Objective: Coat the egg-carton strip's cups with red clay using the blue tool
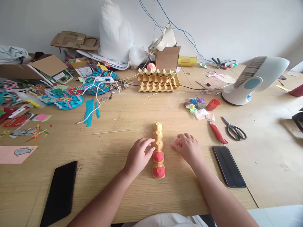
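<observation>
A long strip of yellow egg carton (pixel 158 138) lies end-on in the middle of the wooden table (pixel 132 189). Its two nearest cups are covered in red clay. My left hand (pixel 138 156) rests against the strip's left side, fingers loosely spread and touching it. Just right of the strip, my right hand (pixel 188 147) is closed on a small clear bag of red clay (pixel 176 142), with a thin blue-tipped stick poking up between the fingers.
A black tablet (pixel 60 192) lies at front left, a phone (pixel 228 165) at right. Red-handled knife (pixel 217 132), scissors (pixel 234 130), red cup (pixel 213 104), clay bags (pixel 196 107) and a white fan (pixel 254 78) stand to the right. Stacked egg cartons (pixel 158 82) behind; paper craft scraps left.
</observation>
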The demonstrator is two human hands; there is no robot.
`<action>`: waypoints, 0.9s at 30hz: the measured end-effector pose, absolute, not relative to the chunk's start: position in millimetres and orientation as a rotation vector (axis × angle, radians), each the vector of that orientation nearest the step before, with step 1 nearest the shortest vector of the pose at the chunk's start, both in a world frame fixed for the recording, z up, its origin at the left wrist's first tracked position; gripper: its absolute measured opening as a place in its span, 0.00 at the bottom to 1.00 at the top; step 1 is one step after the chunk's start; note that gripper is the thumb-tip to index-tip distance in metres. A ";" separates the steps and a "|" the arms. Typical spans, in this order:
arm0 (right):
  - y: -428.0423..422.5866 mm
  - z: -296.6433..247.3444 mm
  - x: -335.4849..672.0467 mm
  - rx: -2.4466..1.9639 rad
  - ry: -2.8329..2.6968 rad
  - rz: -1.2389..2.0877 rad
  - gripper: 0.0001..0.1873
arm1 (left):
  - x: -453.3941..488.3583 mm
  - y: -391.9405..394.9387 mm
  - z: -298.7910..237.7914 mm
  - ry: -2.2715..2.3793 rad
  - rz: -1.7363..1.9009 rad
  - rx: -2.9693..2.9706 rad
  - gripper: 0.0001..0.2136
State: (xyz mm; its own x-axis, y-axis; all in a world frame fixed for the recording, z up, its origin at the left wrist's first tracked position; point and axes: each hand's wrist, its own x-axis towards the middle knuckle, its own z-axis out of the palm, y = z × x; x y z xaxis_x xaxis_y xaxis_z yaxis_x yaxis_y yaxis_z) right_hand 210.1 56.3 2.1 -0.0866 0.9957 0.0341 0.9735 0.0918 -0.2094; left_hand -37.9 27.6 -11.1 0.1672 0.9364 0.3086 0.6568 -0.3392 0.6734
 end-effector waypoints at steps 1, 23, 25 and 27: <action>55.3 3.2 207.9 -1.938 -2.184 0.224 0.18 | -36.9 25.9 -8.5 1.495 1.029 2.063 0.12; 10.8 28.6 185.2 -0.929 -2.183 0.771 0.29 | -29.0 4.7 24.1 1.062 0.985 1.567 0.07; 10.8 32.8 186.4 -0.901 -2.087 0.934 0.30 | -30.3 3.7 23.3 1.093 1.031 1.518 0.06; 12.5 37.1 187.7 -0.918 -1.880 1.150 0.27 | -31.3 2.2 22.6 1.098 1.089 1.421 0.06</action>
State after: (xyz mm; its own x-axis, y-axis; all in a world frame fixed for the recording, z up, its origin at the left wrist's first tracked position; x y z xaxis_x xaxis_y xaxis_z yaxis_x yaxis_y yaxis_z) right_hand 187.7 12.5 37.1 -0.4731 0.8535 0.2186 0.1938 0.3429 -0.9192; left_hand -31.3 2.2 22.6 0.1842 0.9799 0.0769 0.0852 -0.0939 0.9919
